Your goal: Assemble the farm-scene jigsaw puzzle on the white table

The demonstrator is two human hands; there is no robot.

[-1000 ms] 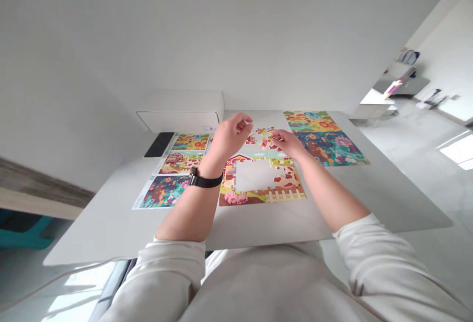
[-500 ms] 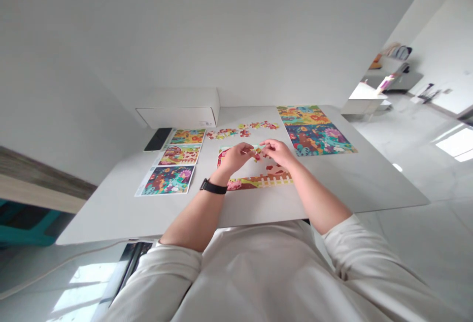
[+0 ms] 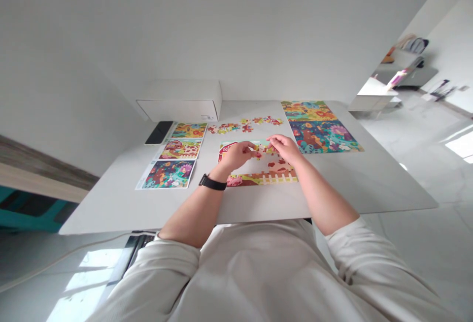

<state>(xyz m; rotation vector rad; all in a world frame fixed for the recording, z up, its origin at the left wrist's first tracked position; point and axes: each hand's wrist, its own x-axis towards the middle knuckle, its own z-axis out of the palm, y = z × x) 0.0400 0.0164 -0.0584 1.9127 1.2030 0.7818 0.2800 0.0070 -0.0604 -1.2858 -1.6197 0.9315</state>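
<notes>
Left hand [image 3: 236, 156] pinches a piece [image 3: 259, 155], right hand [image 3: 288, 150] arches over the puzzle [image 3: 280, 178], its hold unclear.

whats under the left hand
The left hand covers part of the farm puzzle; its red barn and pink pig show around the hand. Whatever lies directly beneath the palm is hidden.

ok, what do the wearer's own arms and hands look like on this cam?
Two bare hands, no gloves: left hand and right hand. Loose off-white sleeves, bunched up around the elbows, no visible markings. Black band on the left wrist with a dark buckle or case, too small to tell which; nothing on the right wrist.
</notes>
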